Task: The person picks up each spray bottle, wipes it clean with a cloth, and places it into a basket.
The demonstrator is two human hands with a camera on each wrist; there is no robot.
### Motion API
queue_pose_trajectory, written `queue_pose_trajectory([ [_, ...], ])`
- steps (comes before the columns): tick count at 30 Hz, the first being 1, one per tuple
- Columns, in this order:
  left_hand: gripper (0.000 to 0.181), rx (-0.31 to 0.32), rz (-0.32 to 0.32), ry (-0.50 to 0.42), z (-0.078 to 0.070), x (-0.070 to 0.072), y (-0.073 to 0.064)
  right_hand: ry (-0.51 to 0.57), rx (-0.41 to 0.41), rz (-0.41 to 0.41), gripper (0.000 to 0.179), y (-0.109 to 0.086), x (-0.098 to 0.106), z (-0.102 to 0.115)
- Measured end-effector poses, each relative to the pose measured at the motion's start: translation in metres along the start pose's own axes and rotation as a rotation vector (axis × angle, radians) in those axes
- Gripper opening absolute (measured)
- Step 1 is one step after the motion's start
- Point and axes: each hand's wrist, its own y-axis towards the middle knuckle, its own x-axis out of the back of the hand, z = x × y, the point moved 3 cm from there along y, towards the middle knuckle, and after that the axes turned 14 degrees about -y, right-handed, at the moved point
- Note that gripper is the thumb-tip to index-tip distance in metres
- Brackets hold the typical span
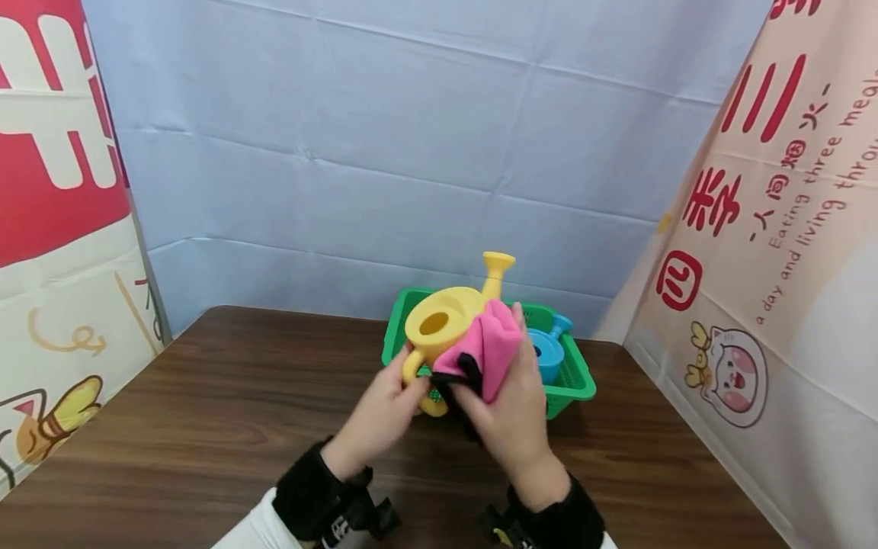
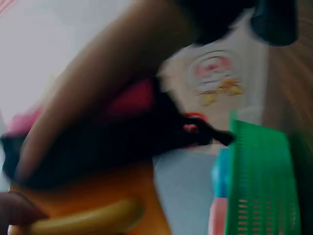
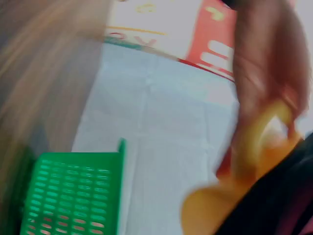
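A yellow toy watering can (image 1: 446,320) is held up over the near edge of a green basket (image 1: 576,381). My left hand (image 1: 384,412) grips its handle (image 2: 88,220) from the left. Against the can's right side my right hand (image 1: 511,404) presses a pink cloth (image 1: 490,347) with a black edge, fingers curled round it. A blue toy watering can (image 1: 545,351) lies inside the basket. Both wrist views are blurred; the yellow can (image 3: 239,191) and the basket wall (image 3: 73,196) show in the right wrist view, and the basket wall (image 2: 259,181) in the left wrist view.
The dark wooden table (image 1: 206,412) runs wide to the left and in front of the basket. A pale blue cloth backdrop (image 1: 384,137) stands behind it. Printed banners close off the left side (image 1: 55,229) and the right side (image 1: 775,305).
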Motion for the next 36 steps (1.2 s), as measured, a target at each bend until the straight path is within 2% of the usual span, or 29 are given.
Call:
queue_pose_trajectory([
  [2,0.056,-0.046,-0.013,0.042,0.001,-0.008,-0.004,-0.196,0.094,-0.034,0.093,-0.005,-0.006,0.009],
  [3,0.059,-0.068,-0.026,0.060,0.001,-0.011,-0.005,-0.267,0.121,-0.043,0.096,-0.007,-0.009,0.013],
  [5,0.062,-0.097,-0.052,0.049,0.000,-0.013,-0.008,-0.316,0.177,-0.058,0.093,-0.009,-0.011,0.019],
  [7,0.062,-0.110,-0.061,0.044,-0.002,-0.015,-0.009,-0.315,0.182,-0.060,0.090,-0.008,-0.009,0.020],
  [10,0.061,-0.100,-0.044,0.050,-0.005,-0.018,-0.010,-0.238,0.132,-0.054,0.085,-0.002,-0.003,0.016],
  [15,0.060,-0.086,-0.025,0.070,-0.011,-0.024,-0.012,0.040,0.056,-0.060,0.067,0.013,0.010,-0.001],
  [18,0.060,-0.086,-0.008,0.103,-0.015,-0.026,-0.013,0.162,-0.037,-0.051,0.050,0.017,0.019,-0.014],
  [22,0.060,-0.073,0.039,0.136,-0.018,-0.029,-0.014,0.226,-0.204,0.003,0.032,0.016,0.028,-0.028],
  [24,0.060,-0.064,0.051,0.144,-0.019,-0.031,-0.014,0.225,-0.213,0.026,0.031,0.014,0.029,-0.030],
  [27,0.058,-0.062,0.026,0.149,-0.019,-0.032,-0.013,0.173,-0.138,0.024,0.036,0.010,0.026,-0.027],
  [30,0.058,-0.048,-0.027,0.129,-0.017,-0.029,-0.014,0.109,-0.038,-0.003,0.046,0.006,0.017,-0.016],
  [33,0.062,-0.026,-0.072,0.081,-0.015,-0.026,-0.014,-0.037,0.084,-0.049,0.060,0.002,0.004,0.000],
  [36,0.069,-0.022,-0.106,0.053,-0.014,-0.022,-0.014,-0.248,0.223,-0.103,0.067,-0.005,-0.010,0.015],
])
